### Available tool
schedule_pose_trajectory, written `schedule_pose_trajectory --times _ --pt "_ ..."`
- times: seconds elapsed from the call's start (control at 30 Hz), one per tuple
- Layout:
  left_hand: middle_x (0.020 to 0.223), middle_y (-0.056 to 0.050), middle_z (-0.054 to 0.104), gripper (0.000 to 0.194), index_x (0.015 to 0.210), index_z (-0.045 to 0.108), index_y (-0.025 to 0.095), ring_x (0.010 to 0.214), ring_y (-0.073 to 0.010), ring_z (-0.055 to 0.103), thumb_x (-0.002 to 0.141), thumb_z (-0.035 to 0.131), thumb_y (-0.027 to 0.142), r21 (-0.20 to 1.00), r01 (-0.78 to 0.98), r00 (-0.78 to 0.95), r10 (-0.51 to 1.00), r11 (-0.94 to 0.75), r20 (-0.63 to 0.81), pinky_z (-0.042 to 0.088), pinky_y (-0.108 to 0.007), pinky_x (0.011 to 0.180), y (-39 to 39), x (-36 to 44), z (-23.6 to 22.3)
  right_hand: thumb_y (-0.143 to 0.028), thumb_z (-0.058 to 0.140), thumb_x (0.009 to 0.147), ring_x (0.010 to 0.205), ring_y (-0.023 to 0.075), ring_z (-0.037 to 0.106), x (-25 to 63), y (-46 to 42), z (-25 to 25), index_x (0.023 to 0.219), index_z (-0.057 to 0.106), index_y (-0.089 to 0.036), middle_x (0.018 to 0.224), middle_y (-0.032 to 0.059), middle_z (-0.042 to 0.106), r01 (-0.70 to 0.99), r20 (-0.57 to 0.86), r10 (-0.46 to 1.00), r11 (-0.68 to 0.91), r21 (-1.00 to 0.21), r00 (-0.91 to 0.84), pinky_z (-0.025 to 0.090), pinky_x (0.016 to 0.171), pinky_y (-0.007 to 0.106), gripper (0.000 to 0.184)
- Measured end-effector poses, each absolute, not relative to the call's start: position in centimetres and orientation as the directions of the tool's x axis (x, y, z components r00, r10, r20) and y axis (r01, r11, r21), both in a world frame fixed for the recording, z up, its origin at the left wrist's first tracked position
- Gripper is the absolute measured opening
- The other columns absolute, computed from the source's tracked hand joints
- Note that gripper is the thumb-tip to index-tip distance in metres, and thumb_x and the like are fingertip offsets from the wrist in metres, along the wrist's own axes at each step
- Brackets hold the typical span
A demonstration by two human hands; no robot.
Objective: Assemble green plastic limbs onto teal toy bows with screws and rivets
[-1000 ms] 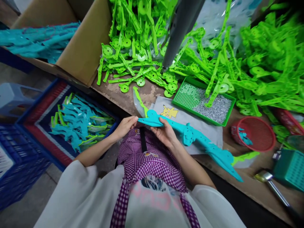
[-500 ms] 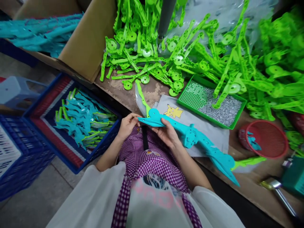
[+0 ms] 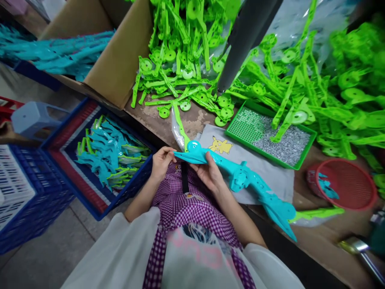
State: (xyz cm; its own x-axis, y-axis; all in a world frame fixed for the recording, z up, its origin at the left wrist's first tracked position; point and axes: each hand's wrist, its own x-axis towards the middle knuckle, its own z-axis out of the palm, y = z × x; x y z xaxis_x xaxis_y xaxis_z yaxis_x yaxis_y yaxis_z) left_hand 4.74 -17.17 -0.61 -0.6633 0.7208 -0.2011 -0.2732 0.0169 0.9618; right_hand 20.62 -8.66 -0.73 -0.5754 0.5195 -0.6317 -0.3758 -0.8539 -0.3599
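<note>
Both hands hold one long turquoise plastic part (image 3: 222, 161), shaped like a bow, that slants down to the right over the bench edge. My left hand (image 3: 163, 162) pinches its pointed left tip. Thumb and fingers of my right hand (image 3: 207, 172) wrap round it a little farther along. A lime-green arm with clear film (image 3: 179, 127) sticks out of its left end, and another green arm (image 3: 319, 213) out of its right end. Under the part lies a grey cloth (image 3: 270, 178) with a yellow cartoon figure.
Green arms (image 3: 192, 86) are heaped across the back. A dark tool (image 3: 237, 48) hangs above them. A green tray (image 3: 297, 160) holds small metal pieces; right of it stands a red basket (image 3: 357, 184). At left are a blue crate (image 3: 98, 212) of turquoise-and-green parts and a cardboard box (image 3: 126, 52).
The view has shifted slightly, and the dark hanging tool appears lower and larger. Both hands keep their hold on the turquoise part, which has barely moved.
</note>
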Motion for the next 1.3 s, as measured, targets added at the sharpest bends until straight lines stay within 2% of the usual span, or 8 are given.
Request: schedule_pose_trajectory --times 0.13,0.27,0.47,0.57,0.7,0.8,1.03,1.3 --pt "0.062 0.003 0.063 0.045 0.078 0.07 0.018 0.05 -0.0082 0.056 0.065 0.09 0.057 0.947 -0.319 -0.687 0.694 -0.023 -0.215 0.046 -0.02 0.052 -16.8 4.8 -0.1 -0.057 0.077 0.079 0.095 0.0189 0.076 20.9 -9.9 0.2 0.103 0.073 -0.021 0.107 0.0061 0.08 -0.331 -0.576 0.469 -0.882 -0.334 -0.669 0.064 0.081 0.029 0.044" --pt "0.074 0.003 0.064 0.033 0.078 0.067 0.019 0.053 -0.0058 0.054 0.075 0.086 0.046 0.937 -0.347 -0.704 0.669 -0.029 -0.239 0.045 -0.019 0.054 -16.6 4.6 0.0 -0.055 0.077 0.08 0.092 0.018 0.075 24.3 -12.5 1.9 0.108 0.074 -0.02 0.112 0.0087 0.079 -0.06 -0.476 0.41 -0.803 -0.593 -0.778 0.062 0.083 0.03 0.045" --pt "0.078 0.002 0.062 0.036 0.081 0.067 0.019 0.056 -0.0058 0.052 0.076 0.084 0.051 0.947 -0.316 -0.692 0.696 -0.054 -0.191 0.042 -0.018 0.054 -16.5 4.1 -1.2 -0.041 0.069 0.091 0.106 0.0244 0.069 27.3 -11.3 5.9 0.109 0.076 -0.029 0.112 0.0056 0.077 0.229 -0.202 0.805 -0.084 -0.97 -0.558 0.052 0.103 0.044 0.022" --pt "0.076 0.002 0.06 0.044 0.083 0.068 0.019 0.056 -0.0064 0.051 0.076 0.082 0.06 0.956 -0.283 -0.694 0.704 -0.077 -0.148 0.04 -0.019 0.054 -16.5 4.1 -1.7 -0.047 0.072 0.088 0.127 0.032 0.06 25.3 -7.9 6.5 0.123 0.071 -0.029 0.131 0.0088 0.07 0.412 -0.069 0.864 0.166 -0.896 -0.498 0.039 0.116 0.053 0.04" --pt "0.07 0.002 0.058 0.05 0.086 0.069 0.018 0.055 -0.0074 0.049 0.078 0.075 0.067 0.967 -0.247 -0.67 0.733 -0.066 -0.121 0.039 -0.02 0.052 -16.6 3.8 -2.3 -0.057 0.065 0.089 0.124 0.0393 0.062 22.4 -4.2 6.1 0.14 0.058 -0.019 0.135 0.0176 0.067 0.664 -0.283 0.685 0.386 -0.641 -0.671 0.047 0.105 0.057 0.064" --pt "0.069 0.001 0.059 0.056 0.086 0.07 0.016 0.053 -0.0077 0.051 0.077 0.073 0.071 0.959 -0.277 -0.589 0.8 -0.063 -0.118 0.041 -0.02 0.051 -16.7 3.3 -2.2 -0.057 0.062 0.091 0.114 0.0353 0.067 21.7 -3.4 6.4 0.137 0.058 -0.02 0.127 0.0152 0.071 0.653 -0.345 0.582 0.481 -0.585 -0.737 0.052 0.095 0.048 0.059" --pt "0.071 0.001 0.064 0.052 0.077 0.07 0.017 0.051 -0.0083 0.06 0.067 0.084 0.066 0.892 -0.376 -0.622 0.782 -0.249 -0.044 0.048 -0.019 0.045 -16.5 3.2 0.3 -0.06 0.06 0.092 0.104 0.0289 0.068 22.9 -5.9 8.0 0.131 0.059 -0.023 0.12 0.0114 0.071 0.525 -0.104 0.645 0.507 -0.684 -0.757 0.053 0.087 0.042 0.053" --pt "0.08 -0.003 0.076 0.047 0.088 0.077 0.016 0.065 -0.0112 0.07 0.064 0.092 0.053 0.842 -0.488 -0.721 0.65 -0.231 -0.239 0.057 -0.021 0.064 -18.1 4.4 1.7 -0.06 0.053 0.096 0.088 0.0257 0.065 23.2 -10.5 8.1 0.127 0.06 -0.018 0.097 0.0095 0.07 0.629 0.115 0.74 0.634 -0.449 -0.663 0.048 0.073 0.036 0.053"
